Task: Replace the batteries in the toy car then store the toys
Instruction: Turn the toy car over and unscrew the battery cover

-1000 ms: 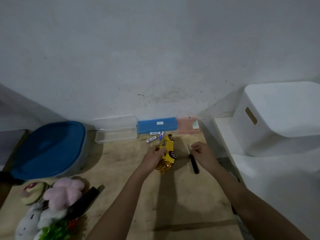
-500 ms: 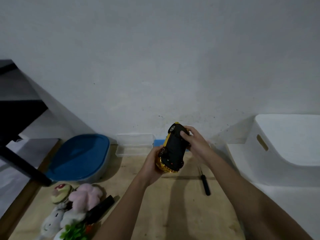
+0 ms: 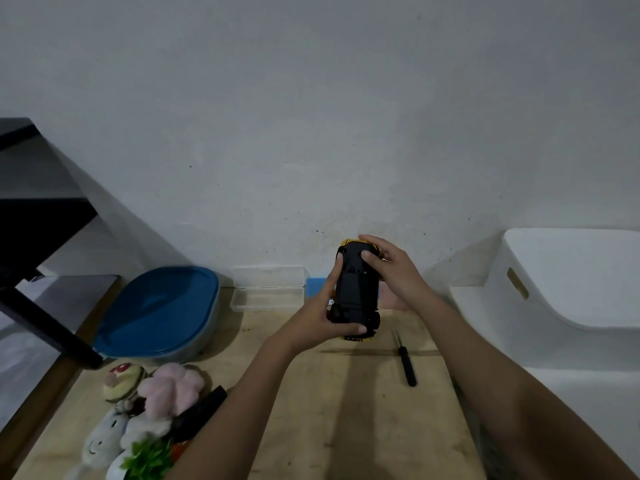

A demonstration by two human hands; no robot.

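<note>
The yellow toy car [image 3: 355,294] is held up above the wooden table, its black underside turned toward me. My left hand [image 3: 320,315] grips its lower end and left side. My right hand [image 3: 389,268] clasps the upper end, thumb pressed on the underside. A black screwdriver [image 3: 405,362] lies on the table just right of the car. The loose batteries are hidden behind the car and hands, save a small bit by the left fingers. A pile of plush toys [image 3: 138,414] sits at the near left.
A blue-lidded grey container [image 3: 156,311] stands at the left. A clear open case [image 3: 268,287] and a blue case [image 3: 314,285] lie against the wall. A white storage bin [image 3: 568,282] is at the right. A black stand leg [image 3: 45,330] crosses the far left.
The car was lifted off the table and turned underside toward me. My right hand left the screwdriver and took the car's top end. The view shifted.
</note>
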